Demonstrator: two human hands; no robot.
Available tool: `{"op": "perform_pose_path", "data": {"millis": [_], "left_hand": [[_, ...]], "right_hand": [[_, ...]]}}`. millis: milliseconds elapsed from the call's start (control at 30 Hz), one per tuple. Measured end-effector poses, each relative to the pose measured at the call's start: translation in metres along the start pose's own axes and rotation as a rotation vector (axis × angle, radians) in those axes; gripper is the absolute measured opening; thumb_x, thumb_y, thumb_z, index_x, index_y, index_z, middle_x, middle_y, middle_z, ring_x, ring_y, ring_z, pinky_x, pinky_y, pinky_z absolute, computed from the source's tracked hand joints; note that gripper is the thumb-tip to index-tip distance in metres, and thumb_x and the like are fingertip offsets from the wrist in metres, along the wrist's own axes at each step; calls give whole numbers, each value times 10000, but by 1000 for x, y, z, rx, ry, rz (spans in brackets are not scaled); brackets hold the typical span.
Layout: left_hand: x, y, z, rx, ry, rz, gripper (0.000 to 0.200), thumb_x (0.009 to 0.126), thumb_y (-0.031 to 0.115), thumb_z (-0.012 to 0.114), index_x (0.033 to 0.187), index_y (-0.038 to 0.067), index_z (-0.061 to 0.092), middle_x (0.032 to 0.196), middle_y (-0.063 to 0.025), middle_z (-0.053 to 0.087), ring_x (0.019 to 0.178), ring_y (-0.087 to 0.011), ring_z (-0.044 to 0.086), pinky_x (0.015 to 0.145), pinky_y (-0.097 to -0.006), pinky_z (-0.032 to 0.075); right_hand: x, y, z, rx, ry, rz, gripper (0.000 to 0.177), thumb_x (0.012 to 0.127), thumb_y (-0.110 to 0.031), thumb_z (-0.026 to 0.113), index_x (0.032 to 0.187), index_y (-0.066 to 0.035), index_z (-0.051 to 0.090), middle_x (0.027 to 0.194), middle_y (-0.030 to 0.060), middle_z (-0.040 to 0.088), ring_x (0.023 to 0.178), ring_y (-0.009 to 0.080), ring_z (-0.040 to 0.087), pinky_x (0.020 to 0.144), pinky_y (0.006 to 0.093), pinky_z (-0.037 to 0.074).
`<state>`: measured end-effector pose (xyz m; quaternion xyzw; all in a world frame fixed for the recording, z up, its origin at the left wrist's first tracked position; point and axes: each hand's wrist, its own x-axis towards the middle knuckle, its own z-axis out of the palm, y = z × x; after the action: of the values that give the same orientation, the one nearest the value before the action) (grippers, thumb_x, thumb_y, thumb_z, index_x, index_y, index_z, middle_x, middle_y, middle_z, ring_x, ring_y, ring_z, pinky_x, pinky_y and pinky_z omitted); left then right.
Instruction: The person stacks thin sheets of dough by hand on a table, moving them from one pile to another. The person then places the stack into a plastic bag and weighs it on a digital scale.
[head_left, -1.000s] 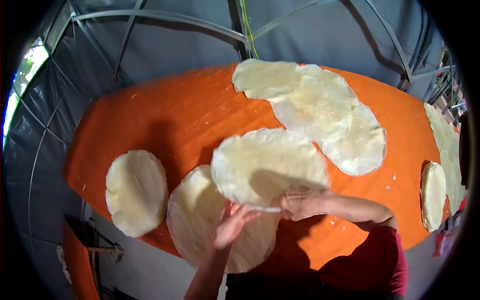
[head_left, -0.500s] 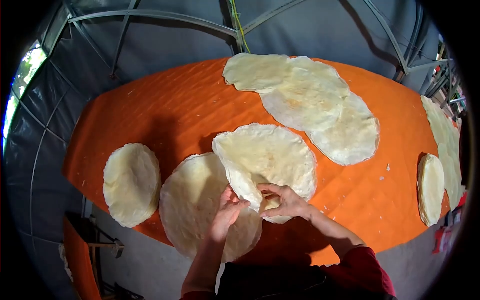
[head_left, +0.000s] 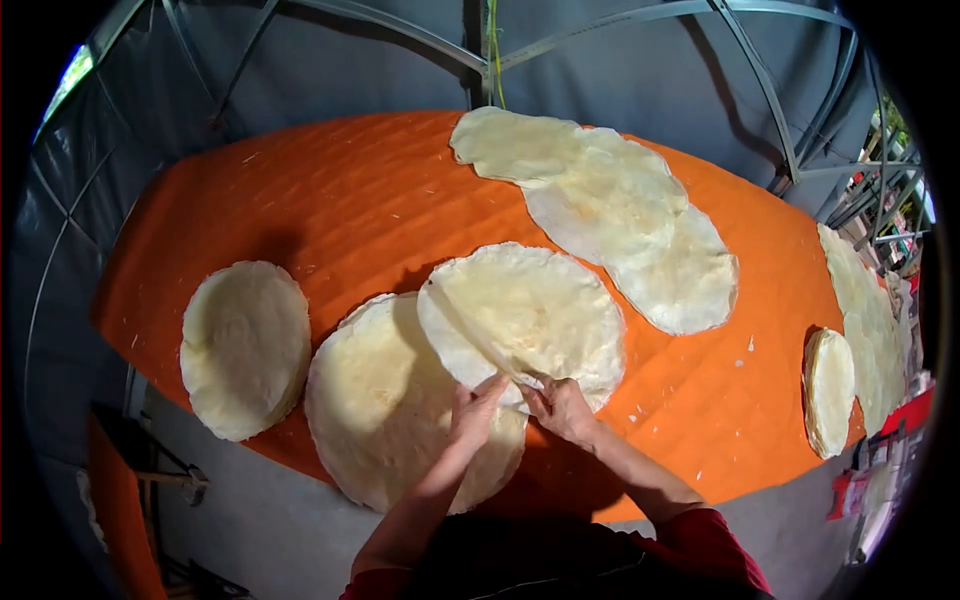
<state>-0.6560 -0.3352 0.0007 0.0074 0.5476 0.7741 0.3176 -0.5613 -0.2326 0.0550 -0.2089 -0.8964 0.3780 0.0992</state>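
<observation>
Thin, pale round flatbread sheets lie on an orange-covered table. The middle stack of flatbread [head_left: 540, 300] partly overlaps a wider stack of flatbread [head_left: 370, 400] to its left. At the near edge of the middle stack, my left hand [head_left: 476, 412] pinches a sheet whose left part is lifted in a fold. Close beside it, my right hand [head_left: 562, 408] has its fingers closed on the same sheet's edge. My fingertips partly hide the gripped edge.
Another flatbread stack [head_left: 246, 350] sits at the left, and a smaller stack [head_left: 829, 392] at the right. Overlapping sheets [head_left: 610, 200] spread along the far side, with more sheets [head_left: 865, 320] at the far right. Small crumbs dot the orange cover [head_left: 700, 410]. Metal bars cross the grey wall behind.
My right hand's fingers have closed onto the sheet edge, and both hands have come closer together. The lifted fold lies flatter. The whole view has shifted slightly.
</observation>
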Motion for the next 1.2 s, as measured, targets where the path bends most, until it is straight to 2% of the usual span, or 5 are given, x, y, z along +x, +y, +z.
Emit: {"op": "perform_pose_path", "data": {"millis": [233,333,567,800,1200], "left_hand": [[-16,85,-51,-278,-119,38,259,747,24,622,998,40,559,910,-35,594,802,-138,564,693,-287,459],[-20,129,-121,79,-37,26,426,714,6,596,1123,23,478,1032,-78,554,929,-192,537,774,-341,459],[-9,91,-293,252,3,-25,414,681,79,622,1063,-34,512,983,-93,581,838,-195,565,739,-313,467],[-48,93,-262,-2,-15,-189,405,704,94,622,1069,-36,504,979,-116,579,826,-206,570,710,-330,484],[-94,86,-259,52,335,72,513,800,141,526,1233,-31,312,1130,-129,477,948,-186,512,797,-306,418]], "right_hand": [[99,-8,-172,324,-101,-32,113,726,-126,654,735,-14,655,687,17,614,685,47,509,638,264,436],[151,40,-255,769,-290,-393,590,663,-252,708,1092,-18,376,1126,264,472,1077,403,447,943,461,350],[161,-151,-291,-148,99,-237,253,743,-233,636,848,-6,603,804,70,593,708,124,569,584,257,474],[118,-221,-127,-573,-49,-888,192,703,-105,549,852,16,567,708,81,576,652,186,570,514,294,457],[-21,-90,109,-784,-417,-890,338,690,-140,485,978,36,516,862,168,541,774,269,535,663,337,459]]}}
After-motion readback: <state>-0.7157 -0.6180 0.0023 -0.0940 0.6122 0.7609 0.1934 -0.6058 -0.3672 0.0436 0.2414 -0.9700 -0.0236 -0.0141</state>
